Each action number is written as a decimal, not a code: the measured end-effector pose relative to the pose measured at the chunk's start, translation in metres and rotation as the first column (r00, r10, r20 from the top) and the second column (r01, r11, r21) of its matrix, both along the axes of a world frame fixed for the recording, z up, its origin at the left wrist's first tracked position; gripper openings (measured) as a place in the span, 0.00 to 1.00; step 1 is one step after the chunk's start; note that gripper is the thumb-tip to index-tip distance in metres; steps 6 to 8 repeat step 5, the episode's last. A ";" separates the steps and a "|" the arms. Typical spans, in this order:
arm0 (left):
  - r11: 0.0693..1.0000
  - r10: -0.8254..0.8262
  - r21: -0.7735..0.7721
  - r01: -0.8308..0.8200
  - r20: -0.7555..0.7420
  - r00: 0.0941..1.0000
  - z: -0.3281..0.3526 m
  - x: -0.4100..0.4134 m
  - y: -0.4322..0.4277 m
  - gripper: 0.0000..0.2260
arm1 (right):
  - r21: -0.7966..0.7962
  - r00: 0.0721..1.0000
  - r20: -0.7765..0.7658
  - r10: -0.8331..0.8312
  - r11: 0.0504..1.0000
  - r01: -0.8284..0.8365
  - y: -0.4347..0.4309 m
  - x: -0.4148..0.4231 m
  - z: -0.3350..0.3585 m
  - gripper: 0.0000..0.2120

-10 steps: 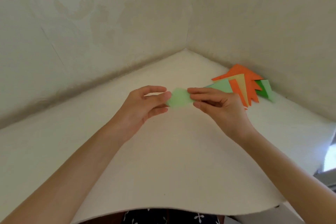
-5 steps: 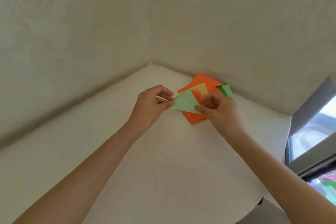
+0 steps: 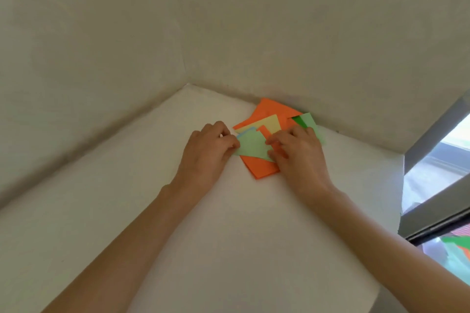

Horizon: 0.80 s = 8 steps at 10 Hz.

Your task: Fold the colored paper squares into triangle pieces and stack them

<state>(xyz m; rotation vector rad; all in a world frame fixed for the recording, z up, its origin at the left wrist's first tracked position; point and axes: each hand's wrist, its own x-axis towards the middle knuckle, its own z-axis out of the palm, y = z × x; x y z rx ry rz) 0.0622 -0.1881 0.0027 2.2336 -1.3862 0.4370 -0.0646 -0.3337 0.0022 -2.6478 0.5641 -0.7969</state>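
The light green piece [image 3: 250,146] was carried off the open tabletop [image 3: 229,236] and brought down onto the paper pile [image 3: 269,112] in the corner, and the left hand [image 3: 208,150] and right hand [image 3: 297,152] were lowered with it.

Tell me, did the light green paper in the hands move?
Yes. The light green paper moved toward the wall: it was beside the orange paper, now it is over it.
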 end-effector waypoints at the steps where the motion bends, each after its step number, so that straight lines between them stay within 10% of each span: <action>1: 0.987 -0.029 0.158 0.012 0.109 0.994 0.002 -0.006 0.008 0.13 | -0.244 0.986 -0.033 0.166 0.955 -0.169 0.003 -0.002 -0.003 0.20; 3: 0.994 -0.011 0.113 -0.004 0.133 0.991 -0.017 -0.012 0.019 0.18 | -0.231 0.956 -0.240 0.171 0.946 -0.227 0.008 -0.009 0.000 0.26; 4: 0.999 -0.039 0.017 0.040 -0.054 0.998 -0.015 -0.008 0.027 0.18 | -0.035 0.959 -0.210 0.192 0.978 -0.204 0.006 -0.009 -0.001 0.23; 5: 0.987 -0.010 -0.160 -0.027 -0.226 0.974 0.013 -0.007 0.055 0.23 | 0.197 0.976 0.139 0.170 0.961 -0.196 0.002 -0.028 0.028 0.18; 8: 0.987 -0.010 -0.160 -0.027 -0.226 0.974 0.013 -0.007 0.055 0.23 | 0.197 0.976 0.139 0.170 0.961 -0.196 0.002 -0.028 0.028 0.18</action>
